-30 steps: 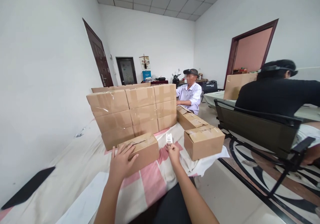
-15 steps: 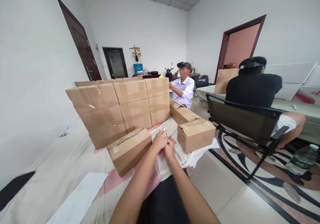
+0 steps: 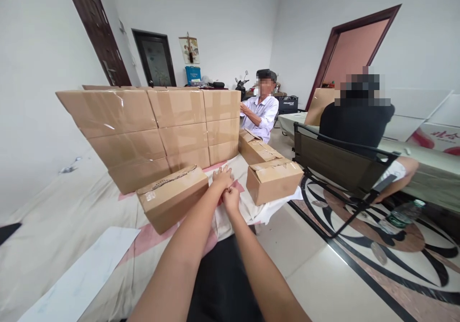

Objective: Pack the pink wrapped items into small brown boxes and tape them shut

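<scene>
My left hand (image 3: 223, 176) stretches forward over the cloth-covered table (image 3: 204, 226), palm down, its fingers apart. Close beside its wrist and thumb, my right hand (image 3: 231, 199) is curled into a fist. Whatever the right fingers may hold is hidden. A long cardboard box (image 3: 172, 197) with a torn top seam lies just left of my hands. On the right stands another cardboard box (image 3: 275, 182), with a similar box (image 3: 257, 147) behind it. Neither hand touches these boxes.
Taped cardboard boxes (image 3: 154, 130) form a wall at the back left. A white sheet (image 3: 82, 274) lies at the front left. Beyond the boxes sits a person (image 3: 260, 113); another (image 3: 354, 116) sits in a folding chair (image 3: 334, 161) at right. A bottle (image 3: 402, 216) rests on the floor.
The view has tipped down and shifted, so the boxes and hands appear higher and further left. My left fingers are spread more; my right hand remains curled beside it.
</scene>
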`<act>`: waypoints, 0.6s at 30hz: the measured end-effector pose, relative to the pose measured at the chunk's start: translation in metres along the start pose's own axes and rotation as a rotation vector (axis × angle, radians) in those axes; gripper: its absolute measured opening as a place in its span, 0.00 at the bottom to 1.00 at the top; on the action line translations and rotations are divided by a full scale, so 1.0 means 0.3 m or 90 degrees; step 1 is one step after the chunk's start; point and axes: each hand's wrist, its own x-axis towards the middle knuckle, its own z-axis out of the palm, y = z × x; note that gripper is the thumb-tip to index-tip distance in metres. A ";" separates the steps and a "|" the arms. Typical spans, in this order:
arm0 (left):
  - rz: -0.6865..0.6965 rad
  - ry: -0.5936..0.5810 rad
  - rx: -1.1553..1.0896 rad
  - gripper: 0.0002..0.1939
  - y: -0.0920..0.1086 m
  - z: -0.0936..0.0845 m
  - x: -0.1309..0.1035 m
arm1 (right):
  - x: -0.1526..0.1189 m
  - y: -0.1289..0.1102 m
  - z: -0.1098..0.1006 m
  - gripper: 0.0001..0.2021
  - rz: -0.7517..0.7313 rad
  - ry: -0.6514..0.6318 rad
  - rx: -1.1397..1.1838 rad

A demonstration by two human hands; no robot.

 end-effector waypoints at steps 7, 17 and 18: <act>-0.013 -0.021 0.023 0.29 0.014 -0.058 0.066 | -0.020 -0.020 0.002 0.11 -0.010 -0.017 0.004; -0.050 -0.033 -0.028 0.21 -0.003 -0.042 0.173 | -0.023 -0.038 -0.012 0.15 -0.006 -0.041 -0.017; -0.054 -0.031 -0.030 0.21 -0.007 -0.035 0.177 | -0.024 -0.038 -0.013 0.15 0.002 -0.045 -0.020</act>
